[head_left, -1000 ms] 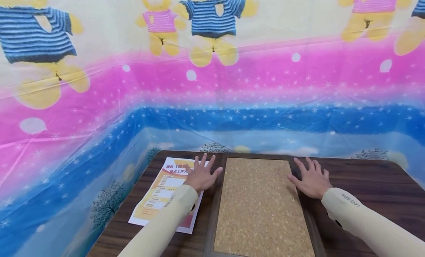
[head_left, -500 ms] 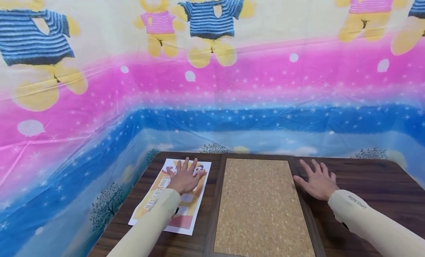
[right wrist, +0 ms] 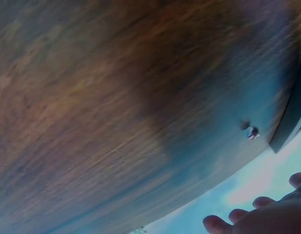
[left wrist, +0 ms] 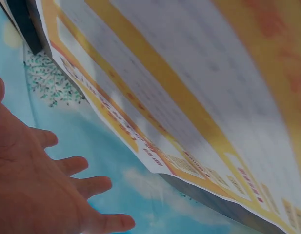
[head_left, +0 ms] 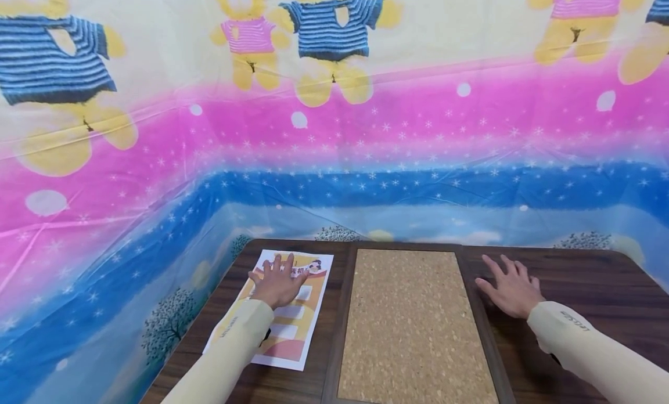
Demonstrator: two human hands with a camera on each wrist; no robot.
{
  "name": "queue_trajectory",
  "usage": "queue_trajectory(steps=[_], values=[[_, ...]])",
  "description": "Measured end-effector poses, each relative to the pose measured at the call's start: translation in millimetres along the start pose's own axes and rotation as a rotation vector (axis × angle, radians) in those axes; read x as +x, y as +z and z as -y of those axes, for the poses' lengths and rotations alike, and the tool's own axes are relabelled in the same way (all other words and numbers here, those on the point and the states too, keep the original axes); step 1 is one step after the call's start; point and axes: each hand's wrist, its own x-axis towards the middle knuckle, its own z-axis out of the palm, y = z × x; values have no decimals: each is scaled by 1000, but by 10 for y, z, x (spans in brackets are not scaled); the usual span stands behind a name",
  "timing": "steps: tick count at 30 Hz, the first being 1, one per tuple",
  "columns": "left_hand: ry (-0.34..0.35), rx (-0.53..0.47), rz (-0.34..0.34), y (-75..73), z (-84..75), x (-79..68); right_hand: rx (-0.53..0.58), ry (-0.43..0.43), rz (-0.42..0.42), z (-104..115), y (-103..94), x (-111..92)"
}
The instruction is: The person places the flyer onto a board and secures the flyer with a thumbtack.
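My left hand (head_left: 279, 288) is spread above a printed flyer (head_left: 290, 349) with orange and yellow panels. In the left wrist view a gap shows between the spread fingers and the flyer (left wrist: 189, 97). Over the right part of the dark wooden table (head_left: 590, 288) my right hand (head_left: 509, 288) has its fingers straight and apart, holding nothing. A tiny bluish-white and dark thing (right wrist: 252, 131) lies on the table in the right wrist view; its kind is too small to tell. Between the two hands is a rectangular cork board (head_left: 413, 328) in a dark frame.
A printed cloth (head_left: 376, 186) with bears, snowflakes and trees hangs behind the table and along its left side. The frame's raised edge (right wrist: 291, 117) borders the table surface in the right wrist view. Cream sleeves cover both forearms.
My left hand has moved left from the flyer's right edge to over its middle. The right hand has shifted right, away from the cork board. The flyer and board stay put.
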Motion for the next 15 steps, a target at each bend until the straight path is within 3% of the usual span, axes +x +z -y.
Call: queue_trajectory(steps=[15], values=[[-146,13,27,8,276,4,49,-2,62,-222,17,-11]])
